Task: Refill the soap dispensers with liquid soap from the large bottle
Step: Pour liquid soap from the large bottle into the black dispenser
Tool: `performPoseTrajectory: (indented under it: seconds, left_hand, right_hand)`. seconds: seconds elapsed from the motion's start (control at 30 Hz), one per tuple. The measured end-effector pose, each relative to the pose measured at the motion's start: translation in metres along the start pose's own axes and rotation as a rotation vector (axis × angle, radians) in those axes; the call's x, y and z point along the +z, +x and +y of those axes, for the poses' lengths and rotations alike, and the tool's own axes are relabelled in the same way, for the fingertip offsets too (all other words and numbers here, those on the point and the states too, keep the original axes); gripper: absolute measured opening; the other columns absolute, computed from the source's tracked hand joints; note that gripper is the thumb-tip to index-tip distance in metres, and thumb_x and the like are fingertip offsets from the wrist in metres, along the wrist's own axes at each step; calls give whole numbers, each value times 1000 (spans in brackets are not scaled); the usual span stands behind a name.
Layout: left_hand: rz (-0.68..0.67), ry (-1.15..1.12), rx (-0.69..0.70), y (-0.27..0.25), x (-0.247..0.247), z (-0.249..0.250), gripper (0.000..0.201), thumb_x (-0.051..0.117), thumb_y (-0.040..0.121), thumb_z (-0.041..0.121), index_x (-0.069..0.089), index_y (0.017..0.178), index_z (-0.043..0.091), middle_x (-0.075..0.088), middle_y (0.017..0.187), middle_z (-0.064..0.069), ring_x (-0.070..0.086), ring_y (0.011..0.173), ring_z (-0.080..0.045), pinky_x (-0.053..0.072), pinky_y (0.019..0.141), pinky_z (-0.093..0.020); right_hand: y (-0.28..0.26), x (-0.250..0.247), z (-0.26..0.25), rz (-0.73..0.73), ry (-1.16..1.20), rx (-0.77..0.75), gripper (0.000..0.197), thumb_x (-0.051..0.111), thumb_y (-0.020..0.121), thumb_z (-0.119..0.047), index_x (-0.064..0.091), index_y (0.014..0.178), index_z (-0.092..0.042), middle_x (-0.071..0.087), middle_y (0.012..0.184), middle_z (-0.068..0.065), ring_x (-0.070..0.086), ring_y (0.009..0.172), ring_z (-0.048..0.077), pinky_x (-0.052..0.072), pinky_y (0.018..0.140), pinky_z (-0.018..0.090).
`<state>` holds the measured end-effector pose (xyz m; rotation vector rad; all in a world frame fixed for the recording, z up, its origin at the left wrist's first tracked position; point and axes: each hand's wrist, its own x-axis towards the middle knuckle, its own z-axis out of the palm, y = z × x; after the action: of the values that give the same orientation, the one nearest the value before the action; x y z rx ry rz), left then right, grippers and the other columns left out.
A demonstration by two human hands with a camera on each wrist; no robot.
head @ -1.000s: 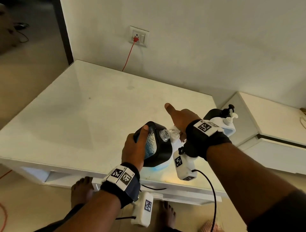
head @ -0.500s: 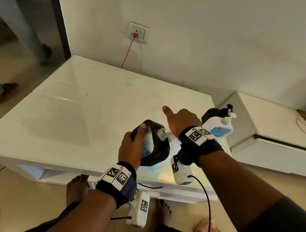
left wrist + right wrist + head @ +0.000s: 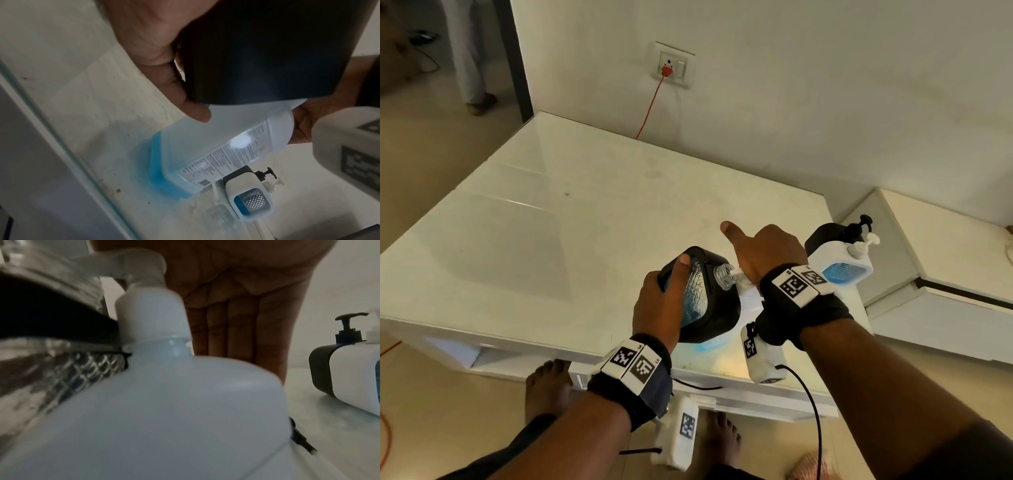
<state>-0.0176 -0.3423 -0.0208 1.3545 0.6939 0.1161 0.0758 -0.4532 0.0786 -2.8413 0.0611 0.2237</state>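
Large soap bottle point(image 3: 226, 142) standing near the table's front edge, around five o'clock on the white tabletop point(image 3: 585, 222) in the head view — translucent white, a band of blue liquid at its base, printed label on one side. White pump nozzle point(image 3: 736, 272) pointed toward nine o'clock, its tip right at the open clear neck of the black dispenser point(image 3: 709, 298). Black dispenser tilted, raised off the table, neck toward three o'clock, textured clear window facing up with blue liquid behind it. Left hand point(image 3: 661, 305) clamped round the dispenser's body, thumb lying across the window, fingers curled under the black casing in the left wrist view. Right hand point(image 3: 767, 253) on top of the pump — palm down over the pump head, fingers together and straight in the right wrist view, thumb stuck out toward ten o'clock. Further out at two o'clock, two more dispensers standing upright near the table's right edge: a white one point(image 3: 842, 260) with a blue window, a second black one point(image 3: 828, 234) just behind it. Beyond, at twelve o'clock, a wall socket point(image 3: 673, 65) with a red cable point(image 3: 650, 102) hanging to the tabletop.
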Motion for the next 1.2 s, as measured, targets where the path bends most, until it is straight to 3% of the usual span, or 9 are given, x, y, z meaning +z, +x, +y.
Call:
performPoseTrajectory:
  seconds: [0.17,0.23,0.33,0.5,0.67,0.83,1.0,1.1,1.2]
  left_hand:
    - [-8,-8,16,-2,0,2,94,47,66,93,63,123,20,70,112,-3,68,102,-25,58,95,-49]
    - [-17,-1,20,-2,0,1,103,43,58,98,65,122,20,72,111,-4,69,101,-24,59,92,-48]
    - [-22,-2,30,-3,-1,2,106,43,56,101,66,121,21,73,109,-3,70,100,-24,60,92,-47]
    - [-17,-2,13,-4,-1,4,102,43,57,99,65,122,23,72,111,-2,69,101,-24,58,93,-47]
    - [-11,20,16,-5,-2,3,98,43,60,96,64,122,22,71,111,-1,68,101,-23,57,94,-46]
    - [-8,34,20,-5,-2,2,94,46,67,94,62,124,21,70,113,-2,67,103,-24,57,95,-47]
    - [-1,43,22,-4,-2,1,96,45,64,96,63,122,22,71,111,-1,68,101,-23,57,95,-49]
    - [10,45,13,-3,-3,0,76,53,84,84,61,125,20,69,114,-3,66,103,-24,56,97,-48]
    - [3,34,13,-5,-3,-1,94,50,68,95,62,124,21,69,114,-2,67,103,-24,56,96,-47]
  right_hand:
    - [0,-3,-2,-44,-33,-2,71,35,86,-80,55,71,-14,60,71,4,56,65,21,37,58,31]
    - [4,-6,-3,-124,0,8,76,30,83,-85,56,72,-15,65,77,7,64,74,28,51,73,36]
    - [6,-9,-5,-167,18,-3,77,25,82,-87,54,72,-16,67,82,9,66,82,32,54,87,43]
    - [4,-6,-1,-93,28,1,71,33,88,-78,57,69,-14,65,71,8,65,73,30,53,78,38]
    - [5,2,1,13,-10,16,63,38,89,-74,54,73,-15,59,74,3,50,64,18,33,65,32]
    - [3,-1,-1,-26,-46,8,65,35,88,-77,51,71,-16,58,73,4,56,72,24,41,70,34]
    - [5,-10,-6,-152,1,-5,79,30,82,-86,55,65,-13,64,67,8,67,78,31,55,85,42]
    - [3,-9,-4,-110,7,-11,76,32,86,-81,57,66,-13,63,66,7,66,73,30,54,80,39]
    - [2,-4,-2,-53,-14,-11,67,36,89,-77,54,70,-14,61,71,4,60,72,26,44,70,34]
